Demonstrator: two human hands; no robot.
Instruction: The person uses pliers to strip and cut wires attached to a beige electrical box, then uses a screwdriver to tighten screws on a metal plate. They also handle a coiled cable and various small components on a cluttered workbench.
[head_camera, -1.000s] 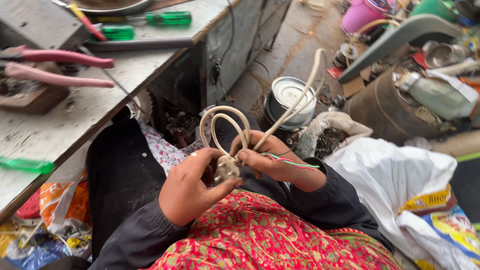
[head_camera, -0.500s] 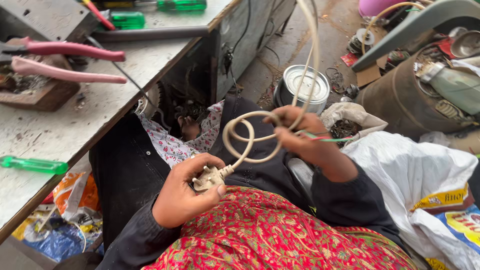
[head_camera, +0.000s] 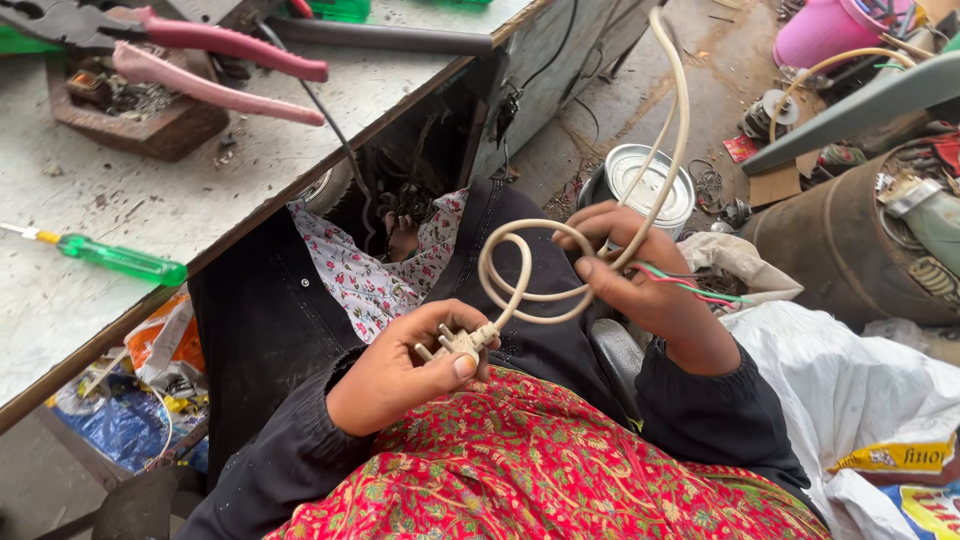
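My left hand (head_camera: 400, 368) grips a cream plug (head_camera: 462, 343) with bare metal pins, held over my lap. From it a cream cable (head_camera: 520, 262) loops in a ring and rises past the top of the view. My right hand (head_camera: 630, 270) pinches the cable where the loop crosses. Thin red and green wire ends (head_camera: 700, 287) stick out to the right of that hand.
A worn workbench (head_camera: 200, 190) at the left carries pink-handled pliers (head_camera: 215, 65), a green screwdriver (head_camera: 115, 258) and a small wooden block (head_camera: 140, 115). A metal tin (head_camera: 650, 185), a rusty drum (head_camera: 850, 250), a pink bucket (head_camera: 820, 35) and white sacks (head_camera: 860, 400) crowd the floor on the right.
The tight coil of cable has been let out into one wide loop. My left hand has dropped lower with the plug, and my right hand has moved right and up.
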